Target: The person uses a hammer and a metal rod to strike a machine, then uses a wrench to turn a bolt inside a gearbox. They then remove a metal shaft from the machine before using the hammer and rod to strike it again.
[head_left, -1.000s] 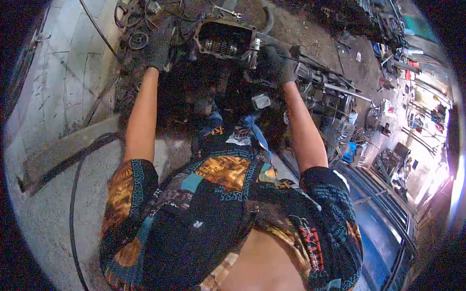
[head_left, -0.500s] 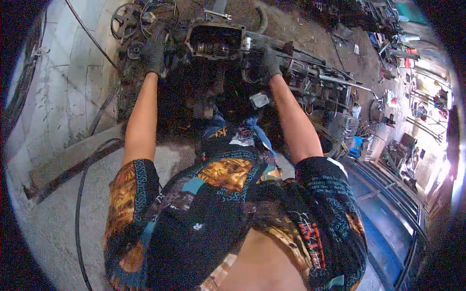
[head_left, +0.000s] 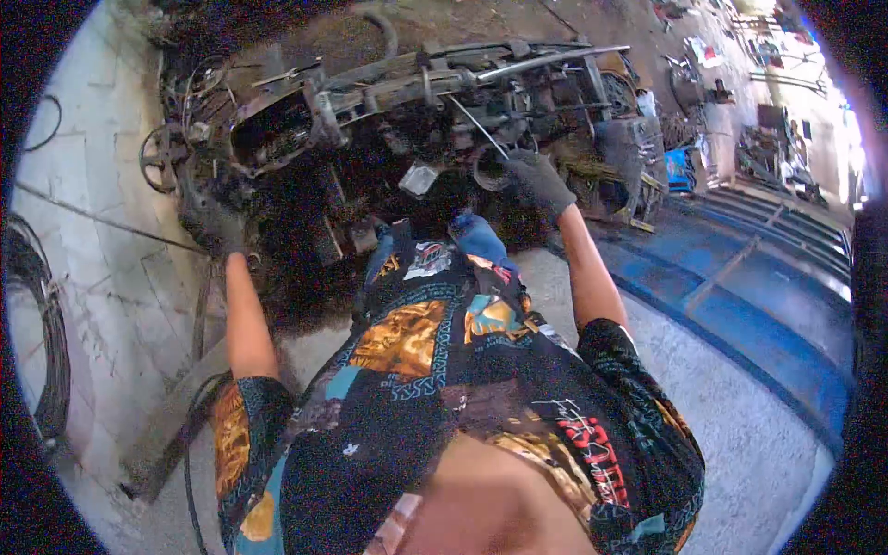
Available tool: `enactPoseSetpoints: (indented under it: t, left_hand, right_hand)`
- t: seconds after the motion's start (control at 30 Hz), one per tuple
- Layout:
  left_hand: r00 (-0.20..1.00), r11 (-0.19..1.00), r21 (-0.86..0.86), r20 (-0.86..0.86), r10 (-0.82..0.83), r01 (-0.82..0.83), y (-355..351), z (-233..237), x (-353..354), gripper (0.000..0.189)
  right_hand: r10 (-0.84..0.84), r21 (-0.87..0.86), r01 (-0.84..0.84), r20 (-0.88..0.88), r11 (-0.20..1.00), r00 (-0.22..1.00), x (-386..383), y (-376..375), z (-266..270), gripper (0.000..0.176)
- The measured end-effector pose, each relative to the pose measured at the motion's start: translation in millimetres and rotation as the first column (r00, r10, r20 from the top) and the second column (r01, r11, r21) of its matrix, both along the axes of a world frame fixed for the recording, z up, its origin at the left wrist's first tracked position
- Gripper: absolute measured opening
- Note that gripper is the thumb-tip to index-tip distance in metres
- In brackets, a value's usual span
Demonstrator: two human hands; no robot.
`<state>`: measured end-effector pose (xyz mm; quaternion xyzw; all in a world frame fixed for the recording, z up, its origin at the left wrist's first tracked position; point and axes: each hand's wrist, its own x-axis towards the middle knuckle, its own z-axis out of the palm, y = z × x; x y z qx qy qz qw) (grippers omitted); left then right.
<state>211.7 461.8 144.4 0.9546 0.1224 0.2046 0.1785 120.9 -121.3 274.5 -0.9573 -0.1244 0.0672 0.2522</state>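
My right hand (head_left: 541,182), in a dark glove, is closed at the near side of the machinery. A thin metal rod (head_left: 478,127) runs from its fingers up and left toward the assembly. My left hand (head_left: 219,225), also gloved, is low at the left end among dark parts; its fingers are blurred into them. Ahead of me lies a greasy mechanical assembly (head_left: 398,88) with an open-topped housing (head_left: 277,129) at its left. A long bright metal bar (head_left: 546,62) lies along its top. Between my hands is a small clear, box-like container (head_left: 419,179).
A handwheel (head_left: 159,159) stands by the pale wall (head_left: 92,176) at left. Coiled black cable (head_left: 42,342) hangs there. A blue metal panel (head_left: 740,268) lies at right, with a blue packet (head_left: 680,168) beyond it. A beam (head_left: 176,435) rests on the floor at lower left.
My view has swung right, so the assembly sits further left. My right hand has moved from beside the housing to the rod. My left hand has come lower and nearer me.
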Motion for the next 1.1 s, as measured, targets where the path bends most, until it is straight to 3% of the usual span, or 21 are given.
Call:
enactPoseSetpoints:
  t: [0.03, 0.1, 0.13, 0.2, 0.23, 0.27, 0.3, 0.33, 0.4, 0.47, 0.53, 0.57, 0.63, 0.8, 0.83, 0.87, 0.9, 0.97, 1.03, 1.07, 1.1]
  left_hand:
    - [1.000, 1.000, -0.005, 0.000, -0.020, 0.020, -15, 7, -6, 0.053]
    - [0.936, 0.939, 0.171, -0.143, 0.322, -0.297, -47, 21, -18, 0.066]
    - [0.936, 0.939, 0.175, -0.145, 0.321, -0.295, -53, 18, -21, 0.066]
    - [0.978, 0.975, 0.109, -0.056, 0.201, -0.194, -55, 7, -25, 0.077]
    - [0.977, 0.973, 0.115, -0.050, 0.207, -0.201, -72, 21, -30, 0.077]
    - [0.969, 0.905, 0.425, -0.228, 0.094, 0.012, -92, 41, -38, 0.075]
    - [0.904, 0.720, 0.642, -0.425, 0.048, 0.264, -110, 52, -47, 0.073]
    - [0.905, 0.717, 0.650, -0.420, 0.063, 0.252, -120, 42, -45, 0.073]
    - [0.992, 0.995, 0.055, -0.094, -0.080, 0.085, -129, 11, -39, 0.068]
    - [0.985, 0.999, 0.047, -0.170, -0.014, 0.022, -177, 26, -46, 0.066]
    - [0.972, 0.998, 0.049, -0.231, 0.047, -0.037, -234, 34, -50, 0.064]
    - [0.964, 0.998, 0.065, -0.264, 0.006, 0.011, -252, 34, -52, 0.062]
    - [0.940, 0.992, 0.086, -0.336, -0.063, 0.097, -295, 33, -58, 0.059]
    - [0.888, 0.985, 0.115, -0.456, -0.061, 0.127, -386, 64, -79, 0.056]
    - [0.800, 0.792, 0.472, -0.599, -0.035, 0.388, -392, 72, -80, 0.060]
    - [0.800, 0.792, 0.479, -0.600, -0.020, 0.379, -401, 78, -83, 0.060]
    - [0.829, 0.890, 0.384, -0.558, 0.012, 0.246, -412, 83, -88, 0.061]
    - [0.851, 0.955, 0.281, -0.521, 0.071, 0.093, -428, 89, -92, 0.061]
    - [0.904, 0.997, 0.044, -0.426, -0.040, 0.064, -419, 65, -104, 0.059]
    - [0.902, 0.998, 0.059, -0.432, -0.002, 0.030, -411, 49, -113, 0.059]
    - [0.874, 0.991, 0.112, -0.486, -0.014, 0.078, -400, 28, -127, 0.057]
  right_hand:
    - [-0.020, -0.005, 0.020, 0.000, 1.000, 1.000, -19, -33, -15, 0.019]
    - [-0.225, -0.116, 0.231, 0.058, 0.966, 0.973, -76, -117, -82, 0.018]
    - [-0.227, -0.114, 0.232, 0.055, 0.966, 0.972, -94, -144, -101, 0.018]
    - [-0.587, 0.124, 0.642, -0.305, 0.757, 0.750, -117, -182, -124, 0.019]
    - [-0.580, 0.132, 0.637, -0.306, 0.760, 0.755, -118, -198, -126, 0.019]
    - [-0.554, -0.178, 0.525, -0.265, 0.832, 0.789, -120, -213, -128, 0.020]
    - [-0.512, -0.472, 0.364, -0.235, 0.803, 0.826, -121, -226, -135, 0.022]
    - [-0.500, -0.462, 0.356, -0.236, 0.812, 0.833, -114, -240, -148, 0.022]
    - [-0.694, -0.174, 0.672, -0.141, 0.720, 0.706, -104, -252, -185, 0.028]
    - [-0.666, -0.163, 0.646, -0.164, 0.746, 0.728, -81, -262, -209, 0.034]
    - [-0.676, 0.136, 0.664, 0.081, 0.735, 0.732, -51, -268, -246, 0.034]
    - [-0.678, 0.153, 0.665, 0.058, 0.731, 0.733, -36, -264, -261, 0.034]
    - [-0.536, -0.096, 0.569, 0.237, 0.817, 0.810, -1, -264, -273, 0.031]
    - [-0.632, 0.124, 0.625, 0.278, 0.771, 0.724, 61, -246, -282, 0.030]
    - [-0.610, 0.151, 0.604, 0.380, 0.783, 0.696, 68, -242, -284, 0.028]
    - [-0.583, 0.173, 0.580, 0.476, 0.796, 0.658, 73, -242, -286, 0.027]
    - [-0.578, 0.179, 0.570, 0.471, 0.802, 0.666, 73, -245, -287, 0.027]
    - [-0.508, -0.172, 0.520, 0.109, 0.837, 0.854, 68, -240, -242, 0.028]
    - [-0.493, -0.139, 0.527, 0.222, 0.838, 0.841, 61, -238, -250, 0.029]
    - [-0.478, -0.107, 0.536, 0.333, 0.837, 0.813, 55, -237, -252, 0.031]
    - [-0.421, -0.066, 0.453, 0.271, 0.889, 0.866, 51, -241, -232, 0.031]
